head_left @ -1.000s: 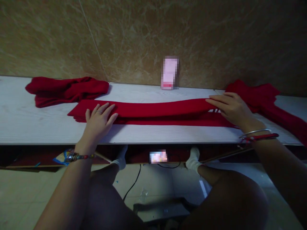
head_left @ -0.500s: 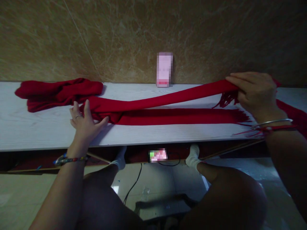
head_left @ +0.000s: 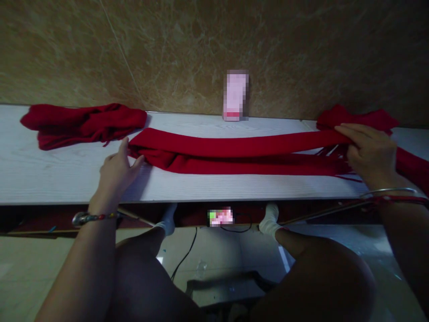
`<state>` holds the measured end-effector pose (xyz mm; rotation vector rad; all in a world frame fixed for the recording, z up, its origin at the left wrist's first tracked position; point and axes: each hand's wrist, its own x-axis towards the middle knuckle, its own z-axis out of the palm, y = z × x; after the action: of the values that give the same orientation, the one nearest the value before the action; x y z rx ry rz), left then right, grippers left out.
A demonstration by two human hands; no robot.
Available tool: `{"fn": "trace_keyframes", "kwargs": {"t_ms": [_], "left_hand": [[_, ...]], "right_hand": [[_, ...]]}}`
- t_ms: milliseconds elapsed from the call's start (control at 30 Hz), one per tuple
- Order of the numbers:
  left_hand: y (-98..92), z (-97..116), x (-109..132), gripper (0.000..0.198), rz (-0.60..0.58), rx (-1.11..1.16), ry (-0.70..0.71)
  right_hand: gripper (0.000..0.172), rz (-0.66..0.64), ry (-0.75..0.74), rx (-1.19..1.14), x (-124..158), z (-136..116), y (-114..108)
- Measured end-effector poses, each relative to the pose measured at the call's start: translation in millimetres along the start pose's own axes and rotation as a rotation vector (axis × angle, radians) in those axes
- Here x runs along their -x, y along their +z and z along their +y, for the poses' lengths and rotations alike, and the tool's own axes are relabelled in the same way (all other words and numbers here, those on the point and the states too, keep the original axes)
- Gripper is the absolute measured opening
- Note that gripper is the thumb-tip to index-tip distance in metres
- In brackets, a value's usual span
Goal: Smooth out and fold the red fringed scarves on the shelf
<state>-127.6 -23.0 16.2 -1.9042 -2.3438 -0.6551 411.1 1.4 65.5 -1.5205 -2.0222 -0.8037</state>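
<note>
A long red fringed scarf [head_left: 234,147] lies folded lengthwise across the white wood-grain surface, its two layers slightly apart. At its folded left end my left hand [head_left: 117,167] has thumb and index finger closed around the cloth. My right hand [head_left: 372,150] pinches the upper layer near the fringed right end. Fringe strands [head_left: 330,152] hang below those fingers. Behind my left hand lies a bunched red cloth [head_left: 87,123]. Another crumpled red cloth [head_left: 355,118] sits behind my right hand, and more red fabric [head_left: 412,167] extends beyond the wrist.
A blurred pink box-like object [head_left: 235,96] stands against the brown marbled wall [head_left: 187,53] at the back of the white surface [head_left: 201,190]. Below the front edge are a blurred lit device [head_left: 220,217], a black cable [head_left: 189,255] and my feet in white socks [head_left: 270,219].
My right hand has lowered the upper layer and moved slightly right, bringing it closer to the lower layer. My left hand has shifted to the folded end, now apart from the bunched cloth.
</note>
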Motion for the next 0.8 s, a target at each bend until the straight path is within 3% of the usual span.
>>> {"fn": "trace_keyframes", "kwargs": {"t_ms": [133,300,400,467,600,700,800], "left_hand": [[-8.7,-1,9,0.08,-0.08,0.048,-0.089],[-13.8,-1,18,0.083,0.012,0.097,-0.146],[-13.2,19,20,0.079,0.185,0.091,0.057],[-9.7,39,21,0.068,0.213,0.038,0.256],[8.2,69,18,0.046,0.0,-0.083,0.514],[21.9,68,12,0.044,-0.088,-0.149,0.481],[25.0,52,5,0.046,-0.103,-0.185,0.413]], "right_hand": [[0.045,0.003,0.062,0.033,8,10,1],[0.041,-0.189,-0.178,-0.042,27,-3,16],[0.042,-0.197,-0.167,-0.101,38,-10,24],[0.042,-0.173,-0.113,-0.133,45,-10,27],[0.041,-0.144,-0.017,-0.19,55,-1,33],[0.042,-0.126,0.017,-0.232,62,4,39],[0.044,-0.169,-0.009,-0.281,65,0,42]]}}
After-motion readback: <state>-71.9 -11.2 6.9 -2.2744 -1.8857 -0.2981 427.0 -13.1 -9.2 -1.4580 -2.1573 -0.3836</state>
